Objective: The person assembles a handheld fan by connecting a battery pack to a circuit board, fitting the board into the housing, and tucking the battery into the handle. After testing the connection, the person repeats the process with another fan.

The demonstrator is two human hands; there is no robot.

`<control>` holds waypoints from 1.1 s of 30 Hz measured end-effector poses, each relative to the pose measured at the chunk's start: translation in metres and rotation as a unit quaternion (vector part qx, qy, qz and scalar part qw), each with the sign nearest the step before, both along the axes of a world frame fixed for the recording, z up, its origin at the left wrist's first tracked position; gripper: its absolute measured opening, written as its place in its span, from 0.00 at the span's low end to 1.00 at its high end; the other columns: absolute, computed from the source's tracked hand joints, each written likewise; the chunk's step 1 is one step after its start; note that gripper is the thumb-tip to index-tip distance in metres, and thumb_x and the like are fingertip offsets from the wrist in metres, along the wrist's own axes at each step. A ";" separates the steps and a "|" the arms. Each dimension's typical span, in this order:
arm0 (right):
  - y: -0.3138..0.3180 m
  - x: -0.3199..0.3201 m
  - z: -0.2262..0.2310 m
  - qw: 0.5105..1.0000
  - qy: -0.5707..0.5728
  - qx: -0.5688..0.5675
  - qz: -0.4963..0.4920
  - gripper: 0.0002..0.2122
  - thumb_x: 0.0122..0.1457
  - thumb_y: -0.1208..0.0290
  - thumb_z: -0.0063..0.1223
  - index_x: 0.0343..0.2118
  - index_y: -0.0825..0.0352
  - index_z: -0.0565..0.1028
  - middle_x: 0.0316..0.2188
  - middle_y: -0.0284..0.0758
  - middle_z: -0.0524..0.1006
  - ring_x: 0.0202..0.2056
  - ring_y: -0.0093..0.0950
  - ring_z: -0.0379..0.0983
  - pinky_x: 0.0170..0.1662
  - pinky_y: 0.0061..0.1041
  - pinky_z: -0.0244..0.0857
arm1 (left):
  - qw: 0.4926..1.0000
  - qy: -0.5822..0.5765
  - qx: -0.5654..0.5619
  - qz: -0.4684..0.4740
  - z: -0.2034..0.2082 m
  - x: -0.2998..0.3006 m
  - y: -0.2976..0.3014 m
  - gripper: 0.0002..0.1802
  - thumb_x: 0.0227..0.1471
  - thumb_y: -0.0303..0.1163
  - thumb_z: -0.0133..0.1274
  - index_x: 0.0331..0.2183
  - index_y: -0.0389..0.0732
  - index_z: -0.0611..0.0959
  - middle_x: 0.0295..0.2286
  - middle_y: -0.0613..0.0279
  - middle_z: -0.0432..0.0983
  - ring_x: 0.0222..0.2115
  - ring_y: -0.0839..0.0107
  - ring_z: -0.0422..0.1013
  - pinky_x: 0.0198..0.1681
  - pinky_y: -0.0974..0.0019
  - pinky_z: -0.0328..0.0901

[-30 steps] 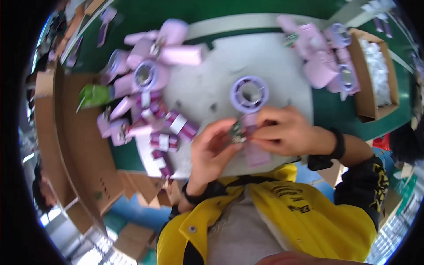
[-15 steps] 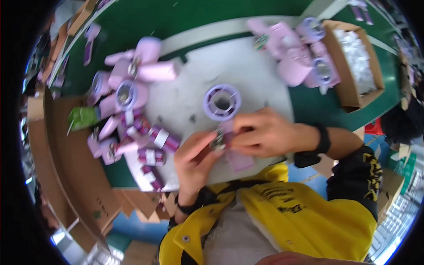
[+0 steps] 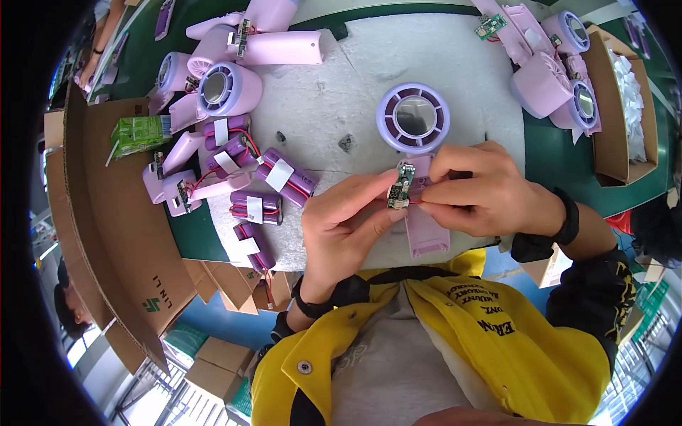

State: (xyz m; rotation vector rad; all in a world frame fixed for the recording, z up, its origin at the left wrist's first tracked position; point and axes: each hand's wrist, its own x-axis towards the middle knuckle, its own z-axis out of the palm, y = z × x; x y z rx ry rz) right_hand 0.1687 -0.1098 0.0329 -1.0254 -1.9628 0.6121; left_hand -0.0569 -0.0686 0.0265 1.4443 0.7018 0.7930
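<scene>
On the grey bench, both hands pinch a small circuit board: left hand, right hand; white-labelled purple battery packs lie left of them.

The right hand is covering the middle of the purple fan, so only the round head and the bottom end of the handle are showing. The little green board is too small to show its parts, and the thin red wire is slipping out of sight under the fingers. The cardboard box of white pieces is bending away at the picture's rim, and the pink fan parts beside it are piling over each other, hiding their lower halves.
</scene>
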 end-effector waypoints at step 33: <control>-0.005 -0.008 0.014 0.991 -0.019 0.012 -0.130 0.20 0.38 0.80 0.72 0.39 0.66 0.80 0.29 0.36 0.75 0.23 0.22 0.73 0.23 0.17 0.65 | 0.978 0.105 0.178 0.010 0.012 0.011 0.003 0.22 0.38 0.15 0.62 0.41 0.34 0.84 0.35 0.53 0.79 0.33 0.68 0.75 0.36 0.71 0.69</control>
